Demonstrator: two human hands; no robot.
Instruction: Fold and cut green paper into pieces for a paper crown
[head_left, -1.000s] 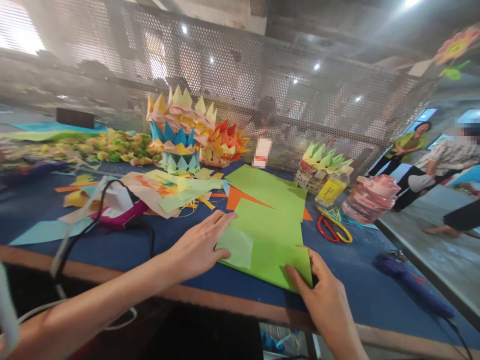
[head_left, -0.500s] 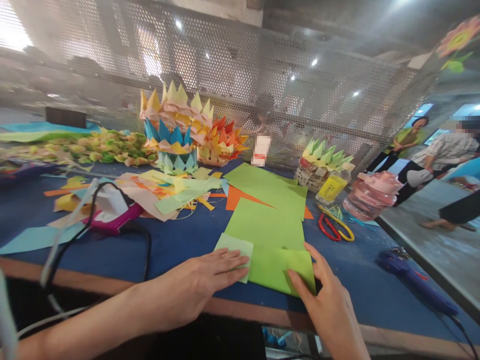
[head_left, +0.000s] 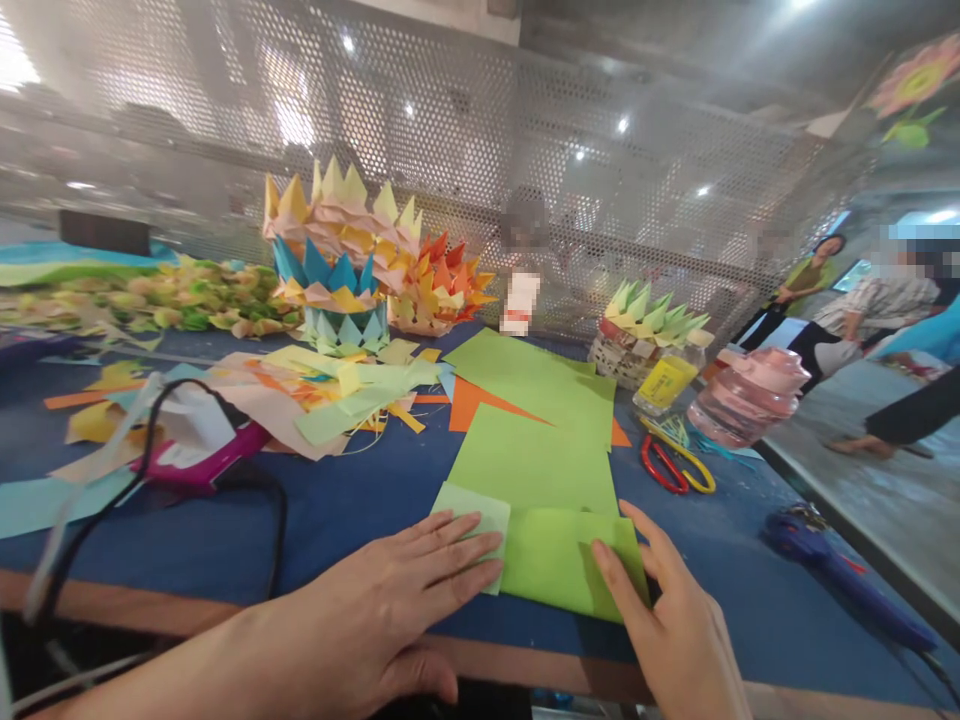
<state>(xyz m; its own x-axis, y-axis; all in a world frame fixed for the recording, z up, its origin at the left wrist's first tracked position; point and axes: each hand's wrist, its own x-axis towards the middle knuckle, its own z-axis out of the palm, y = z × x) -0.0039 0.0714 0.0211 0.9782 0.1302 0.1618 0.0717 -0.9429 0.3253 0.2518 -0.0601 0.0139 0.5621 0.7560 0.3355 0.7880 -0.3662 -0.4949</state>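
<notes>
My left hand [head_left: 409, 590] lies flat on a small pale green paper square [head_left: 484, 508], with its fingers stretched out. The square rests over the left part of a bright green sheet of paper [head_left: 536, 460], whose near portion [head_left: 551, 550] is folded over toward the table's front edge. At the right end of this fold, my right hand [head_left: 675, 610] grips the paper, thumb on top and fingers at the outer edge. More green paper [head_left: 551, 370] lies behind, with orange paper [head_left: 487, 405] showing from under it.
Red-and-yellow-handled scissors [head_left: 675, 462], a yellow-labelled bottle [head_left: 667, 385], a pink water bottle [head_left: 746, 400] and a blue glue gun [head_left: 840, 580] stand or lie right. Paper scraps [head_left: 330, 390], a magenta tool [head_left: 199, 455] with a black cord, and folded-paper crowns [head_left: 345, 250] are left.
My left hand has moved slightly nearer, its thumb now showing below. The right hand keeps its grip on the fold. The whole view has shifted a little.
</notes>
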